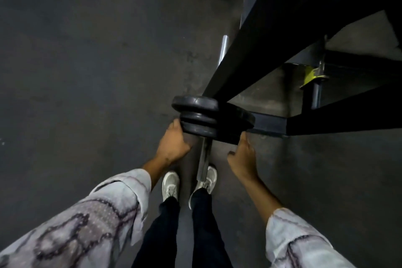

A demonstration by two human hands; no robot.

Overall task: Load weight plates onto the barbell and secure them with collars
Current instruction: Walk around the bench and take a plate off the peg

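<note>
Three dark grey weight plates point(199, 116) sit stacked on the steel barbell sleeve point(204, 161), whose free end points at me above my shoes. My left hand point(173, 144) grips the left rim of the nearest plate. On the right rim of that same plate, my right hand point(241, 159) presses with its fingers closed around the edge. The rest of the barbell is hidden behind the black rack beam. No collar is visible on the sleeve.
A black rack frame point(282, 35) slopes overhead from upper right down to the plates. A yellow-green bracket with a pin point(313, 74) hangs on the rack at right. Another chrome bar end point(223, 49) lies on the dark grey floor beyond. My white shoes point(170, 185) stand below.
</note>
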